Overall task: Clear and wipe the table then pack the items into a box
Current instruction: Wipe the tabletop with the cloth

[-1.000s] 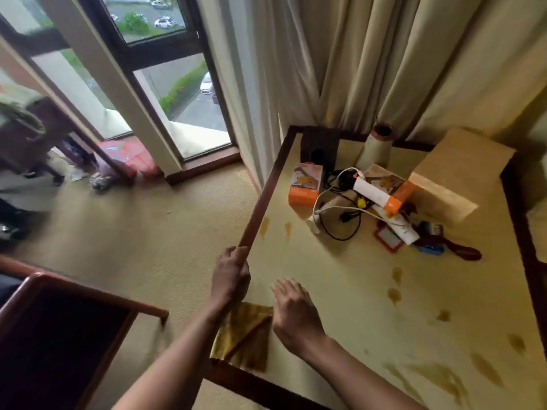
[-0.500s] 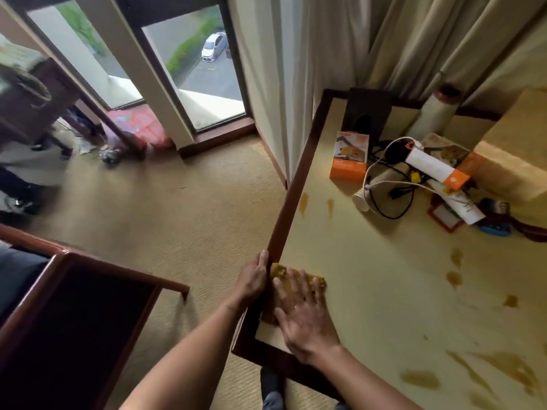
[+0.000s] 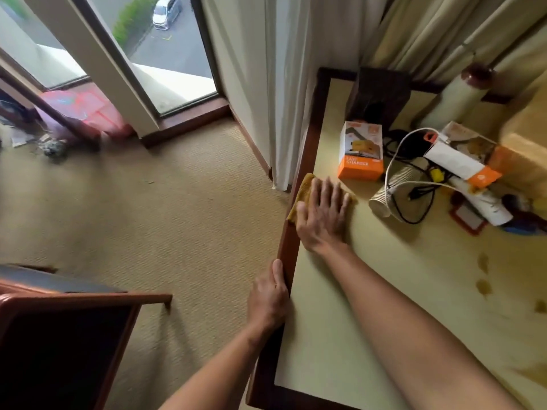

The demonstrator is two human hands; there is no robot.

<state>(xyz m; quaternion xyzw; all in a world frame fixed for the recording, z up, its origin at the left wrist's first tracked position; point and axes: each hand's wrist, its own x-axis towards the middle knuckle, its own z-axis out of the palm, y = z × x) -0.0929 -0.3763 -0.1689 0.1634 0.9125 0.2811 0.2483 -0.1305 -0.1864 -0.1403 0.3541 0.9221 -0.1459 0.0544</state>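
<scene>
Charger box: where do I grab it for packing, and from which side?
Pinch the charger box across its long left and right faces, with the fingers coming from above at the near, orange end. Those faces are flat, parallel and look free. Black cables lie just right of its far corner.

Two hands: left hand [image 3: 268,297], right hand [image 3: 322,214]. One cloth [image 3: 305,189], one table [image 3: 285,250], one cup [image 3: 390,190], one tube [image 3: 488,210], one carton [image 3: 527,128]. Two orange boxes: charger box [image 3: 361,155], long box [image 3: 455,162]. Two cables: white cable [image 3: 391,164], black cable [image 3: 414,222]. At least three stains [image 3: 484,287]. One capped roll [image 3: 455,96], one dark stand [image 3: 381,93], one red-framed card [image 3: 467,217], one chair [image 3: 74,297], one car [image 3: 165,10].
</scene>
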